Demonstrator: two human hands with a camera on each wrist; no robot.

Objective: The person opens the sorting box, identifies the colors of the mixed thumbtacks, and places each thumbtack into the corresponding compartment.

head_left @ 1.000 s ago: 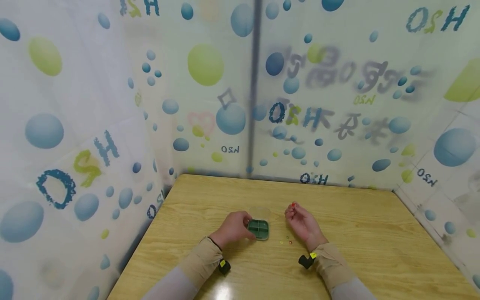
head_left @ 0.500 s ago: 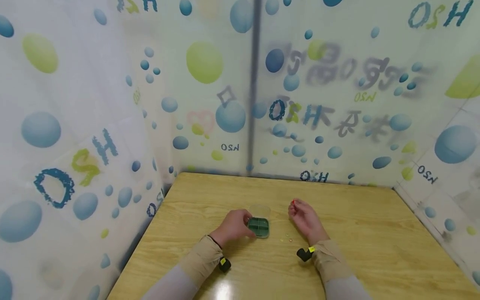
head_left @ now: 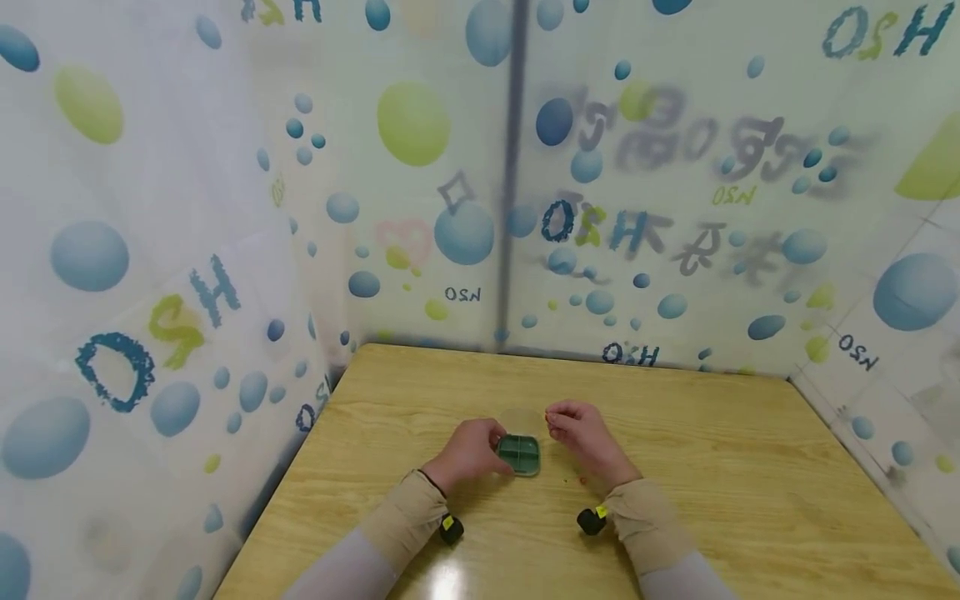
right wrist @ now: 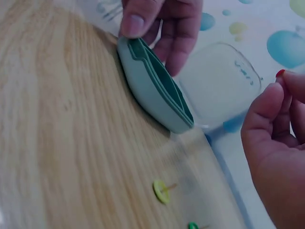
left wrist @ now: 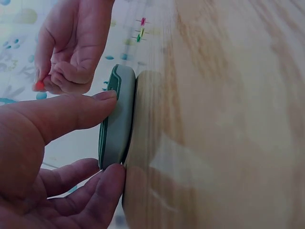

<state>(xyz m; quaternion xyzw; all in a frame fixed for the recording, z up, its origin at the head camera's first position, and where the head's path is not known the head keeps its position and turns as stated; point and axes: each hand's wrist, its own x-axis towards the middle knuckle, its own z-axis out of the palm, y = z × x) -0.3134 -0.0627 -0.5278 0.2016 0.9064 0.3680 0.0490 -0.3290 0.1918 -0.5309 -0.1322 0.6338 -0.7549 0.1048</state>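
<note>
A small green box point(head_left: 519, 455) with four compartments sits on the wooden table, its clear lid point(right wrist: 219, 81) swung up and open at the back. Thumb and fingers of my left hand point(head_left: 467, 452) grip the box from its left side. Just right of the box, my right hand point(head_left: 588, 437) is raised above the table. A red thumbtack point(left wrist: 39, 86) is pinched between its thumb and fingertip, mostly covered by them. Below that hand lie a yellow thumbtack point(right wrist: 160, 192), a green thumbtack point(right wrist: 193, 225) and a reddish-pink one point(left wrist: 143, 21).
The wooden table point(head_left: 420, 383) reaches back to a light curtain point(head_left: 412, 275) printed with blue and green bubbles and lettering. More of this printed sheeting hangs at the left side. Each wrist wears a small black camera point(head_left: 451, 529) over a tan wrap.
My right hand has turned over and moved left toward the box with the red thumbtack. My left hand stays on the box.
</note>
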